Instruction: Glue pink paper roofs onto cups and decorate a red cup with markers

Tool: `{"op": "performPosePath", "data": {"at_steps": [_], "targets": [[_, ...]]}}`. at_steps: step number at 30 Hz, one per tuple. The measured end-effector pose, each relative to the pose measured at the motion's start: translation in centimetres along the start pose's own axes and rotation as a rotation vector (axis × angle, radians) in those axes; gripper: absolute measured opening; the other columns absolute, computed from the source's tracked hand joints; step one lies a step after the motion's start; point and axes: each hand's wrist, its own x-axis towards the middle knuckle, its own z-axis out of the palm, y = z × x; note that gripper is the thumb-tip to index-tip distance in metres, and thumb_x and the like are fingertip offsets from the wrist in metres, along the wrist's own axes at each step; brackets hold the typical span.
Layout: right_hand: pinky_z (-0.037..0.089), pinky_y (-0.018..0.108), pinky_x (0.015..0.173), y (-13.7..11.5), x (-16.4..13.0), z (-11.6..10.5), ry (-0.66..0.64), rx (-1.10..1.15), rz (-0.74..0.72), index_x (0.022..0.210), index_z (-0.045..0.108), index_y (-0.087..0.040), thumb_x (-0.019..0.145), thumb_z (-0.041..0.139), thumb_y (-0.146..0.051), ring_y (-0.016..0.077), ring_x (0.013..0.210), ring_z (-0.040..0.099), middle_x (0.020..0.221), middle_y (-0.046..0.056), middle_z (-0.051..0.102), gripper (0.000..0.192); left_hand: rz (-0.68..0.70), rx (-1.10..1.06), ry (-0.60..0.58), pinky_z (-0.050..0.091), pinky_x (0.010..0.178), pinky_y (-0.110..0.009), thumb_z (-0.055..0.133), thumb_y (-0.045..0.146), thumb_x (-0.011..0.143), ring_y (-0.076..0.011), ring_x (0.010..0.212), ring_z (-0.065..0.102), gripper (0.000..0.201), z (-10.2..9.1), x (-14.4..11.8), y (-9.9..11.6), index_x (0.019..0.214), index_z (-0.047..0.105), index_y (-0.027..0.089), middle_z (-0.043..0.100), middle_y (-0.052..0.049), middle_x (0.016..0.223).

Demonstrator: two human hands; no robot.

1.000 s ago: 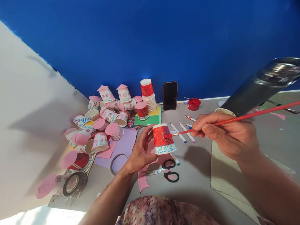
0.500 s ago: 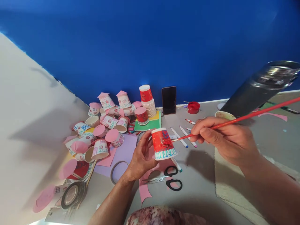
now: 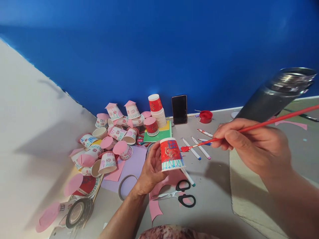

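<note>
Near the middle of the counter (image 3: pixel 214 205), the left hand (image 3: pixel 149 171) grips an upturned paper cup (image 3: pixel 171 154), fingers wrapped round its far side, holding it just above the surface. The right hand (image 3: pixel 254 146) pinches a red paintbrush (image 3: pixel 249 127) between thumb and fingertips; its loaded tip sits just beside the cup's red wall, apparently not touching. Painting of the cup wall appears to be in hand. Any further stroke calls for a steady cup. Scissors (image 3: pixel 180 196) lie below; markers (image 3: pixel 196 148) lie behind.

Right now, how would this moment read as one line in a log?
left hand: holds red paper cup upside down | right hand: holds paintbrush | tip beside cup | scissors below
</note>
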Motion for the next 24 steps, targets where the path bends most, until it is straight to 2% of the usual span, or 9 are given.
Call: {"op": "performPosePath", "data": {"at_steps": [9, 13, 16, 21, 24], "targets": [[0.053, 0.021, 0.05, -0.2, 0.5, 0.0, 0.012, -0.036, -0.026, 0.088, 0.076, -0.026, 0.105, 0.063, -0.03, 0.0119, 0.057, 0.065, 0.072, -0.001, 0.076, 0.022, -0.049, -0.032, 0.029, 0.055, 0.111, -0.047, 0.099, 0.045, 0.067, -0.0422, 0.144, 0.056, 0.1, -0.4, -0.1, -0.3, 0.153, 0.05, 0.028, 0.058, -0.017, 0.156], [0.054, 0.026, 0.059, 0.5, 1.5, -0.5, 0.127, -0.349, -0.056, 0.086, 0.073, -0.025, 0.104, 0.06, -0.031, 0.0143, 0.061, 0.067, 0.075, 0.0, 0.077, 0.023, -0.055, -0.026, 0.081, 0.055, 0.11, -0.045, 0.101, 0.04, 0.064, -0.0426, 0.145, 0.056, 0.101, -0.7, 0.1, -0.4, 0.151, 0.053, 0.027, 0.058, -0.017, 0.157], [0.051, 0.03, 0.062, 1.2, 2.5, -1.7, 0.208, -0.599, -0.062, 0.088, 0.072, -0.025, 0.103, 0.058, -0.032, 0.0174, 0.064, 0.069, 0.08, 0.001, 0.079, 0.021, -0.067, -0.03, 0.132, 0.055, 0.11, -0.045, 0.103, 0.036, 0.059, -0.0437, 0.145, 0.055, 0.103, -0.8, 0.2, -0.6, 0.15, 0.055, 0.026, 0.058, -0.018, 0.157], [0.048, 0.032, 0.065, 2.1, 3.1, -4.4, 0.355, -0.783, 0.005, 0.092, 0.071, -0.027, 0.103, 0.056, -0.037, 0.0213, 0.069, 0.071, 0.081, 0.003, 0.08, 0.02, -0.093, -0.05, 0.224, 0.057, 0.106, -0.043, 0.104, 0.037, 0.054, -0.0439, 0.143, 0.057, 0.104, -0.7, 0.2, -0.8, 0.147, 0.059, 0.026, 0.062, -0.016, 0.152], [0.047, 0.032, 0.067, 2.7, 4.3, -5.0, 0.333, -0.883, 0.078, 0.089, 0.071, -0.026, 0.1, 0.057, -0.039, 0.0228, 0.069, 0.071, 0.075, 0.003, 0.077, 0.023, -0.125, -0.098, 0.239, 0.057, 0.105, -0.042, 0.104, 0.037, 0.053, -0.0434, 0.141, 0.059, 0.102, -0.3, 0.3, -0.5, 0.145, 0.061, 0.027, 0.066, -0.015, 0.148]]}}
